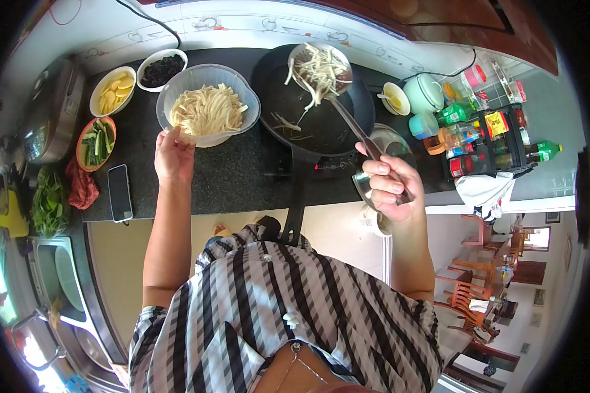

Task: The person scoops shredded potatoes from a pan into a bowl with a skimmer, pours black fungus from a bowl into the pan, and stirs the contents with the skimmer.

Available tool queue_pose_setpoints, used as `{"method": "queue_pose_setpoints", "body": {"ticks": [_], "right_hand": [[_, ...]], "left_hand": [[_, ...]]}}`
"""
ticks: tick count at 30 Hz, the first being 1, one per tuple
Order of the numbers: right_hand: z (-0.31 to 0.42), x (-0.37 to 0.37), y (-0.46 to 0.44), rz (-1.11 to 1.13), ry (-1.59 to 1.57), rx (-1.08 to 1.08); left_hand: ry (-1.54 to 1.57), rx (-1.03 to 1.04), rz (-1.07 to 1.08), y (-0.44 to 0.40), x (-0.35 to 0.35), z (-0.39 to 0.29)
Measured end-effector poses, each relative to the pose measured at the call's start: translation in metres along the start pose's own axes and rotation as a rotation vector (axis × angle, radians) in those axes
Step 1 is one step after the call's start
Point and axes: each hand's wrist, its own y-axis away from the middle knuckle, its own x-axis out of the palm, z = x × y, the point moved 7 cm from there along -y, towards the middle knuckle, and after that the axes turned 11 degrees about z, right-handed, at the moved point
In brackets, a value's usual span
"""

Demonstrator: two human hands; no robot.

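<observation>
My left hand (175, 157) pinches the near rim of a translucent plastic bowl (250, 98), which is heaped with pale, noodle-like strips (208, 111). In my right hand (393, 182) is the metal handle of a skimmer (355, 122), fingers wrapped round it. The skimmer's round head is above the far side of a dark wok (275, 85) and carries more pale strips (319, 71), some hanging over its edge. A few strips lie in the wok, where the contents are dark and hard to make out. The wok's long handle (297, 196) points toward my body.
Left of the bowl are dishes of black pieces (162, 71), yellow slices (115, 93) and green strips (98, 145), plus a phone (119, 192). A glass lid (393, 141) lies right of the wok, near a small bowl (395, 99) and a bottle rack (498, 137).
</observation>
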Motion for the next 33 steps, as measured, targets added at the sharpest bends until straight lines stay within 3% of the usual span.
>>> {"method": "queue_pose_setpoints", "body": {"ticks": [8,16,20,28,33], "right_hand": [[0.009,-0.067,0.031,-0.481,0.37,0.102],[-0.009,-0.057,0.047,-0.634,0.59,0.213],[-0.004,-0.054,0.05,-0.553,0.464,0.277],[-0.026,-0.042,0.023,-0.151,0.005,0.219],[-0.016,-0.015,0.018,-0.079,0.041,0.167]], "left_hand": [[0.02,-0.002,-0.028,0.003,0.006,0.0],[0.003,-0.003,0.005,0.001,0.002,0.0],[0.023,0.005,-0.064,0.005,0.004,0.001],[0.022,-0.004,-0.042,0.006,-0.003,0.003],[0.022,0.03,-0.089,0.011,0.008,-0.003]]}}
